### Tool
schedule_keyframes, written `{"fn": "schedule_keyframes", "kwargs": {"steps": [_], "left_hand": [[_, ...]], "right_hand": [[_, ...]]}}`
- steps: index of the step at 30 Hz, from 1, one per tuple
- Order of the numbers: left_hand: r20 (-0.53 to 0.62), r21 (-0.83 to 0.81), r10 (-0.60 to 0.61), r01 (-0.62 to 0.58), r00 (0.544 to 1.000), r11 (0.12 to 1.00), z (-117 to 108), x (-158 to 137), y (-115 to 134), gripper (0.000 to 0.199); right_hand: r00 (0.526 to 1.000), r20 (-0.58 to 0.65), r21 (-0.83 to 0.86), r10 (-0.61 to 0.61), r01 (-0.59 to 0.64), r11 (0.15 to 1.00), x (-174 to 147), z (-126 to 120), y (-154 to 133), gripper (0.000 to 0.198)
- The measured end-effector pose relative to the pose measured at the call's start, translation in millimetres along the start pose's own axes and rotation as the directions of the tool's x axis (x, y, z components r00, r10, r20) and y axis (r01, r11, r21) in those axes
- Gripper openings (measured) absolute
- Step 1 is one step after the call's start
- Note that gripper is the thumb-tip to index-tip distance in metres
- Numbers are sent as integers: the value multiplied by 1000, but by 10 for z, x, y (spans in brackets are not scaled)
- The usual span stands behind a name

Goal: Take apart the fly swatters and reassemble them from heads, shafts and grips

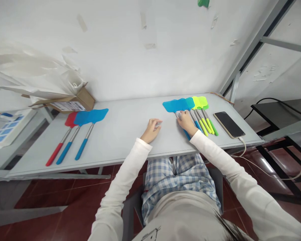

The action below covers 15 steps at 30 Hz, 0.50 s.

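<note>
Blue swatter (170, 106) is laid on the table (122, 130), partly covered by the right hand (186, 121), the nearer; its long axis is slanted from wall (130, 67) to lap (160, 170). Right-hand grip cannot be confirmed. Left hand (152, 130), loosely curled, is seen empty.

Swatters (96, 116) — matt, plastic-looking heads (174, 105), shiny metal shafts (90, 130), smooth plastic-looking grips (81, 149). Desk (125, 113): smooth, low sheen. Phone (229, 124): glossy, glass-like face. Box (86, 98): matt cardboard, paper-like label (69, 106). Sleeves (126, 170): soft, creased cloth. Floor tiles (75, 217) — hard, polished.
</note>
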State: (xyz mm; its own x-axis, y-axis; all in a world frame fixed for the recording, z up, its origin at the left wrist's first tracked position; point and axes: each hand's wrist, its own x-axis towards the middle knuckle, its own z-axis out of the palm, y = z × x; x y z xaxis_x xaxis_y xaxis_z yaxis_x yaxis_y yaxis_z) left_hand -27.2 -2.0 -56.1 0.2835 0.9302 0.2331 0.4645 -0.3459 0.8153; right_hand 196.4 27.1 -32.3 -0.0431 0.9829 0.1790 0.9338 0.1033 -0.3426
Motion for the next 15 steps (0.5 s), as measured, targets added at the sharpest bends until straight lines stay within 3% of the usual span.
{"fn": "schedule_keyframes", "kwargs": {"steps": [7, 15], "left_hand": [[-31, 58, -11, 13, 999, 998, -211, -255, -112, 24], [-28, 99, 1, 2, 1000, 995, -373, -429, -123, 25]], "right_hand": [[998, -65, -214, -5, -9, 977, -89, -39, 78, 34], [971, -198, -318, 131, -190, 929, -25, -65, 349, 33]]}}
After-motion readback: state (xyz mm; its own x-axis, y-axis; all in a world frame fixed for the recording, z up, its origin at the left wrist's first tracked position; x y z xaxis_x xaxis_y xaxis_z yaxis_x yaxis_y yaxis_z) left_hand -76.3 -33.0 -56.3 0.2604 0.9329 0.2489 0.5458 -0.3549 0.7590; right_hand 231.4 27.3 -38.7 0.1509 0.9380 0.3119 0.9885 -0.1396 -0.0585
